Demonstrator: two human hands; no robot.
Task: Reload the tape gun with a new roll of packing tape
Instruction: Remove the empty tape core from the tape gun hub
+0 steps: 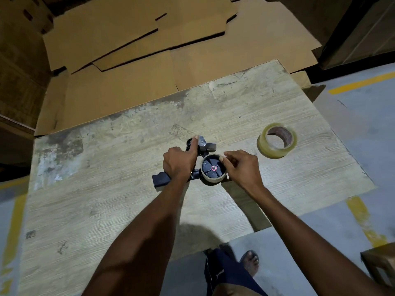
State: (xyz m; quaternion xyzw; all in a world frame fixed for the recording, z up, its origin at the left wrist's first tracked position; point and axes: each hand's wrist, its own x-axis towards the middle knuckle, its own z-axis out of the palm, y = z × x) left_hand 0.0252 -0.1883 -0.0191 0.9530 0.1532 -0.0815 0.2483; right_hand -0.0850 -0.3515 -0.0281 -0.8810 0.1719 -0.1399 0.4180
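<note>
Tape gun of black plastic (193,165) lies on its side on the pale, worn wood-grain counter (106,199), its handle pointing toward my left and its metal blade end away from me. My left hand (178,162) presses down over the middle of the gun's body, closed around it, with the index finger stretched forward onto the metal cutter plate (204,144). My right hand (241,165) is closed on the rim of the bare brown cardboard core (213,179) that sits on the gun's black spoked hub (212,168), thumb and fingertips pinching its far right edge. My two hands are close together, either side of the hub. The new roll of clear packing tape (277,140) rests on the counter well off to the right, tilted so its brown inner core shows, touching nothing else. Flattened brown cardboard sheets (139,50) are stacked beyond the counter's far edge. Grey floor with yellow lines (363,82) shows at the right.
</note>
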